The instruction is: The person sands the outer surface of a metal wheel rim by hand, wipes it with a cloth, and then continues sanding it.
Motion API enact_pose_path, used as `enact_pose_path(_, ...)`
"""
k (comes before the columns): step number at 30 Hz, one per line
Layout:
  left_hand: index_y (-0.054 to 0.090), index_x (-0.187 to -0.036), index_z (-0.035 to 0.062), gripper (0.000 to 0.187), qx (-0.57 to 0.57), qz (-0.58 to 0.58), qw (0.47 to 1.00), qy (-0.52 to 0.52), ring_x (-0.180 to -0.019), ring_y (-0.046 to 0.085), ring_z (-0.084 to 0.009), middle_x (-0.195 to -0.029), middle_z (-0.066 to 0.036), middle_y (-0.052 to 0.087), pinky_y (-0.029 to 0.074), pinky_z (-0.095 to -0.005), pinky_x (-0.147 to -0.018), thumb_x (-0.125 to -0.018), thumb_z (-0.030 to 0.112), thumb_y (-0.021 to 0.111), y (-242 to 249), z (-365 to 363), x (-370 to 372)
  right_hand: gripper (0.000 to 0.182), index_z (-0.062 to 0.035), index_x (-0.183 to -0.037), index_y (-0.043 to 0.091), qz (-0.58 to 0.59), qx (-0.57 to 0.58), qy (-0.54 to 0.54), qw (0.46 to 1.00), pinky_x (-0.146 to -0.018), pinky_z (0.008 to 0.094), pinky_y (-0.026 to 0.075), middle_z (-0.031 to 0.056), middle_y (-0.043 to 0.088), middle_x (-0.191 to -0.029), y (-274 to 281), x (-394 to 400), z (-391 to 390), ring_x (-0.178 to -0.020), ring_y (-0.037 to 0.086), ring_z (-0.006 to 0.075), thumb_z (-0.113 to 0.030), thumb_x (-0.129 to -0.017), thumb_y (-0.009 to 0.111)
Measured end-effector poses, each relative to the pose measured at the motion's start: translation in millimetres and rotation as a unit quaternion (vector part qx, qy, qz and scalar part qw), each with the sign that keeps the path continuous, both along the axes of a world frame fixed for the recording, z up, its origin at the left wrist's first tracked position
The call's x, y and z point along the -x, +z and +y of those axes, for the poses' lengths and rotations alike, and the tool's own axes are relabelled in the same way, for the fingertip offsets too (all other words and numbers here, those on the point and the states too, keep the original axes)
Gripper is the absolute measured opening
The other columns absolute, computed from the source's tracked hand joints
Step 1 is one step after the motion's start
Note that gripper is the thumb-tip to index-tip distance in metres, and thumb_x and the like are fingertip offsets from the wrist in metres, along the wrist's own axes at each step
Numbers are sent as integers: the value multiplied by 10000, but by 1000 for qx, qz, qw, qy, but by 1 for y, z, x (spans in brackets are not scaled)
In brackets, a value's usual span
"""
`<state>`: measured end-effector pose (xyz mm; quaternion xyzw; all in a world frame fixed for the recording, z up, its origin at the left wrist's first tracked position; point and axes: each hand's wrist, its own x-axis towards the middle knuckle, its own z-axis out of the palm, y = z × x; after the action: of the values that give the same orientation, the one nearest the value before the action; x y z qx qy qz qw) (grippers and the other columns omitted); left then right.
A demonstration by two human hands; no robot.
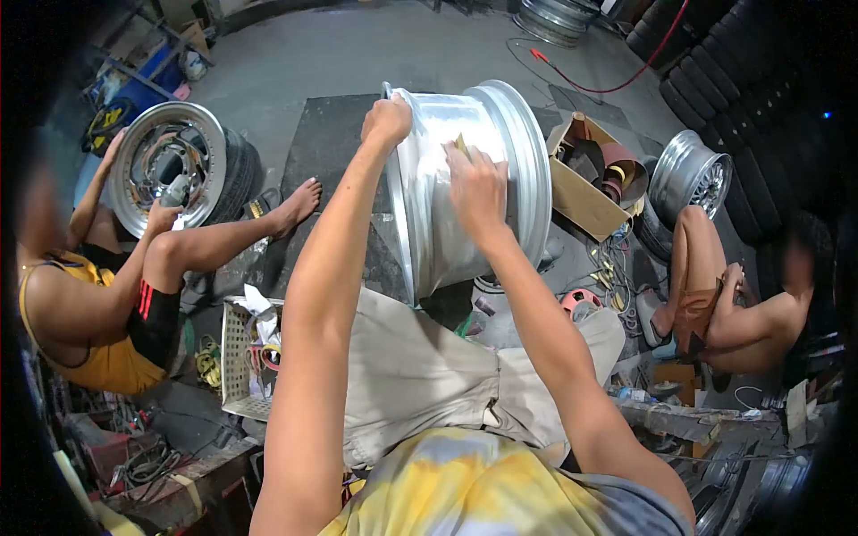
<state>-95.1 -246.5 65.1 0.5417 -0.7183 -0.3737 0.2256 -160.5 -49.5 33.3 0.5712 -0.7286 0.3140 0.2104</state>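
Note:
A silver wheel rim (500, 152) stands on its edge against my knees, its barrel facing me. My left hand (388, 119) grips the rim's top left lip. On the barrel, my right hand (476, 185) presses a small yellowish piece of sandpaper (461, 143) flat under its fingers. My beige shorts (420, 375) and a yellow shirt fill the lower part of the view.
A person on the left works at a chrome rim in a tyre (170, 170). Another person sits at right by a spoked rim (688, 174). A cardboard box (585, 174), a white plastic basket (237, 357), stacked tyres (715, 98) and a red hose (617, 85) surround me.

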Motion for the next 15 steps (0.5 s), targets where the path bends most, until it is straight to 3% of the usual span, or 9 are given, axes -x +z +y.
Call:
enact_pose_path(3, 655, -1298, -80, 661, -15, -10, 1000, 24, -1324, 580, -431, -1345, -306, 639, 443, -479, -1123, -1075, 451, 331, 5, 3, 3, 339, -46, -1231, 712, -11, -23, 7, 1000, -859, 468, 423, 115, 712, -1059, -9, -11, 32, -982, 666, 275, -79, -905, 622)
enact_pose_path(8, 652, -1307, -71, 652, -18, -4, 1000, 8, -1326, 584, -419, -1370, -292, 631, 448, -474, -1120, -1072, 448, 336, 6, 1, 3, 348, -60, -1239, 711, 14, -17, -11, 1000, -858, 461, 418, 99, 703, -1052, 12, 7, -11, -988, 665, 264, -77, -903, 620)
enact_pose_path(12, 652, -1309, -71, 651, -11, -11, 1000, 10, -1332, 578, -421, -1376, -295, 625, 438, -479, -1128, -1072, 443, 331, 4, -7, 2, 310, -71, -1199, 716, 21, -37, -8, 999, -867, 467, 429, 103, 707, -1055, -6, -11, 32, -990, 670, 271, -76, -905, 616)
enact_pose_path(15, 622, -1302, -137, 685, -5, 17, 1000, 15, -1349, 543, -470, -1377, -357, 590, 413, -482, -1146, -1066, 456, 374, 2, -2, 4, 326, -72, -1212, 713, 36, -40, 0, 999, -871, 477, 436, 105, 707, -1056, 4, -2, 20, -994, 674, 273, -71, -901, 616)
